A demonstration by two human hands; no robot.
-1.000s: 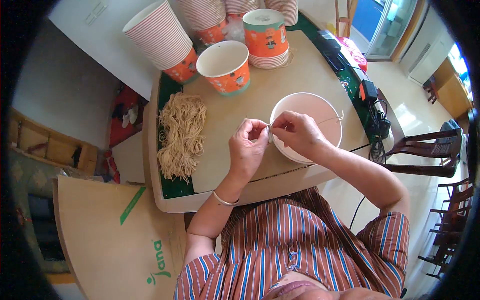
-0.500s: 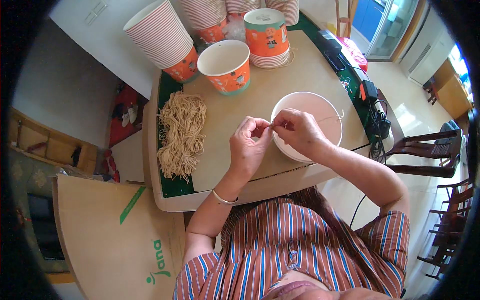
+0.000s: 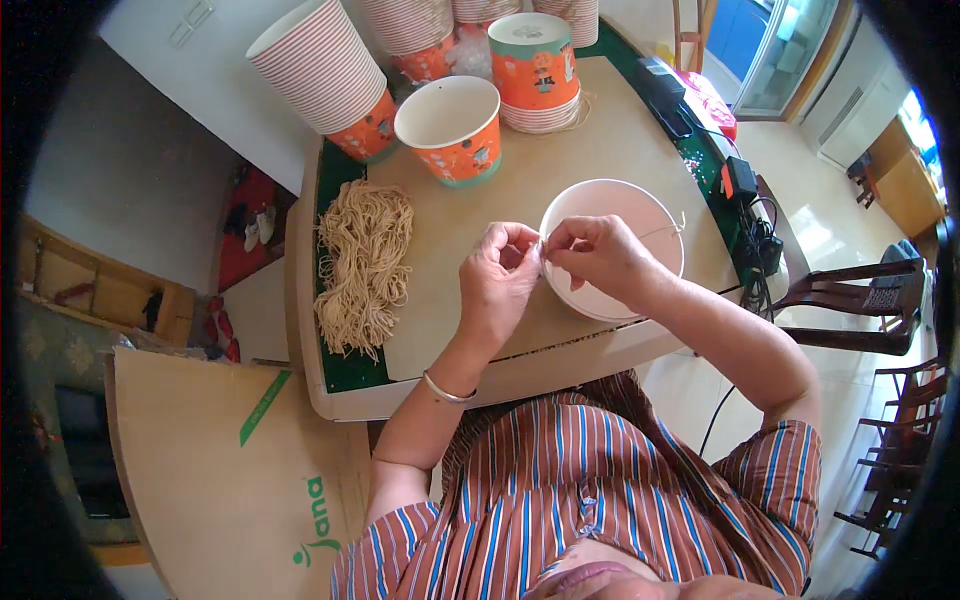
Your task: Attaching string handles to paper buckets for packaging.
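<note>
A white-lined paper bucket (image 3: 610,308) stands in front of me, its open mouth facing up. A thin cream cord (image 3: 658,230) runs inside it to the right rim, where a short end sticks out. At the left rim, my left hand (image 3: 497,285) and my right hand (image 3: 608,260) meet fingertip to fingertip. Both are closed in a pinch on a small bit of the cord, mostly hidden by the fingers. My right hand and wrist cover part of the bucket's mouth. A loose bundle of cream cords (image 3: 362,270) lies on the table to the left.
An orange paper bucket (image 3: 455,155) stands upright behind, beside an upturned orange bucket (image 3: 535,80) on stacked ones. A tall leaning stack of buckets (image 3: 325,75) is at the back left. Black adapters and cables (image 3: 755,215) line the table's right edge. A large cardboard box (image 3: 220,470) stands left of me.
My fingers have shifted slightly at the left rim, with the right fingers curled a little differently. The pinch stays in nearly the same place. The other things have not moved.
</note>
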